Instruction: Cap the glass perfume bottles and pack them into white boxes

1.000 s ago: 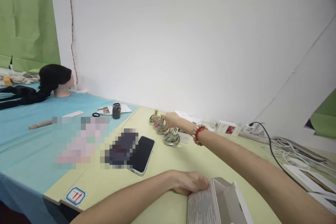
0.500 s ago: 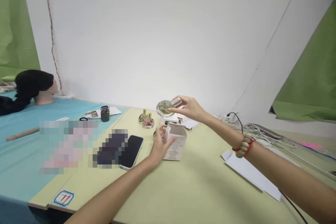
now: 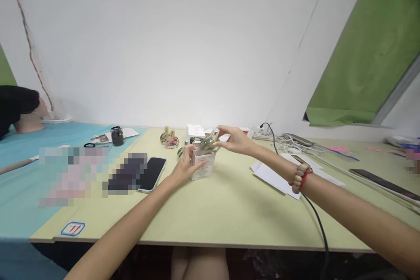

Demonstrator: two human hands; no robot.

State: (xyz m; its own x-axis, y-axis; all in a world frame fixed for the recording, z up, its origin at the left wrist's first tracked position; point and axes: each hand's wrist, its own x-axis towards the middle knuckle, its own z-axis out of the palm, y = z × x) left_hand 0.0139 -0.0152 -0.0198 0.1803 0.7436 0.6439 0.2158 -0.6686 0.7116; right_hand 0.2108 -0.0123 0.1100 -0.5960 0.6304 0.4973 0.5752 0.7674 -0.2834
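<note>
My left hand [image 3: 187,166] is wrapped round the side of a small printed cardboard box [image 3: 204,169] standing open at the top on the yellow table. Between the thumb and fingers of my right hand [image 3: 236,140] is a silver-capped glass perfume bottle [image 3: 207,143], tilted, its lower end at the box's open mouth. How far it reaches inside is hidden. Just beyond my left hand, another greenish bottle [image 3: 180,153] is partly covered by the fingers. Two gold-capped perfume bottles, a green one [image 3: 163,137] and a pink one [image 3: 172,142], stand farther left.
A white box [image 3: 196,130] stands near the wall. To the left lie a phone [image 3: 154,174], a dark jar [image 3: 117,136] and a mannequin head [image 3: 29,113] on blue cloth. White paper [image 3: 274,178], a black cable [image 3: 316,216] and bundled cords [image 3: 292,145] lie at right.
My right hand has lowered the perfume bottle from above the box to its open mouth. My left hand still holds the box. The view has shifted to the right.
</note>
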